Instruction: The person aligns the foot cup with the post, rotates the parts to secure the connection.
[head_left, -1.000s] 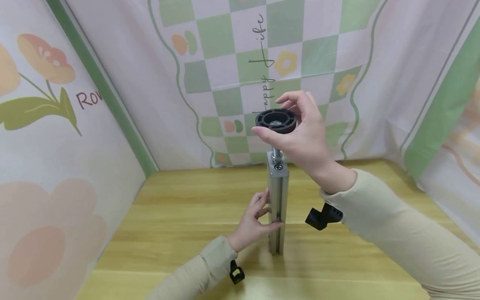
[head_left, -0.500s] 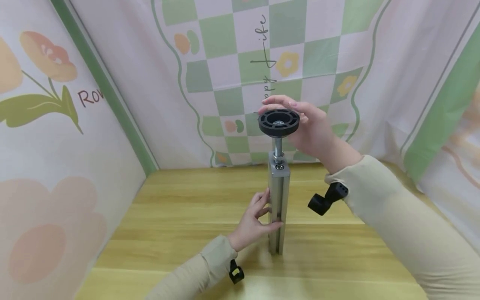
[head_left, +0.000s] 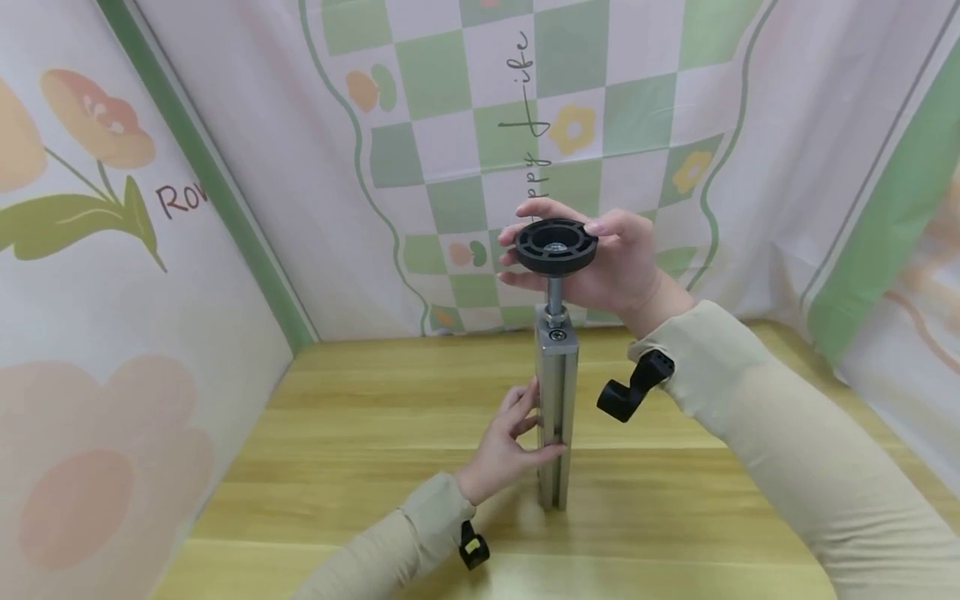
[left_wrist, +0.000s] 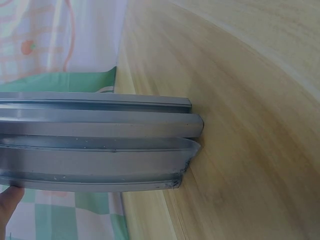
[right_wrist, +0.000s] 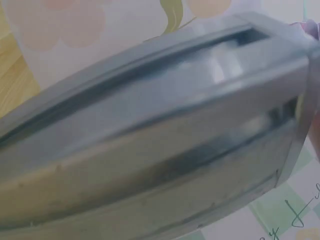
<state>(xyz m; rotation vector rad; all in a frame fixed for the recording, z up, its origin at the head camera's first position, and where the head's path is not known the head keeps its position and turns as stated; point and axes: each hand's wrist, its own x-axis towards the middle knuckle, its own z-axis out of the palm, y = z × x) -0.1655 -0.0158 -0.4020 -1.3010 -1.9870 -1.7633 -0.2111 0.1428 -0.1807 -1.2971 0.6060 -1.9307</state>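
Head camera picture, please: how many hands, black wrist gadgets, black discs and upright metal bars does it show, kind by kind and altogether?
Hands: 2 (left hand, right hand)
Black wrist gadgets: 2 (left gadget, right gadget)
Black disc: 1
Upright metal bar: 1
Total: 6

A wood-grained table [head_left: 337, 417] lies below. Along its far edge hangs a back cloth [head_left: 645, 42] printed with green-and-white checks [head_left: 432, 65], yellow flowers [head_left: 559, 127] and dark lettering [head_left: 528, 108]. A left cloth [head_left: 67, 308] with peach flowers [head_left: 67, 108] borders the left edge; a green band [head_left: 862, 275] descends beside the far right corner.
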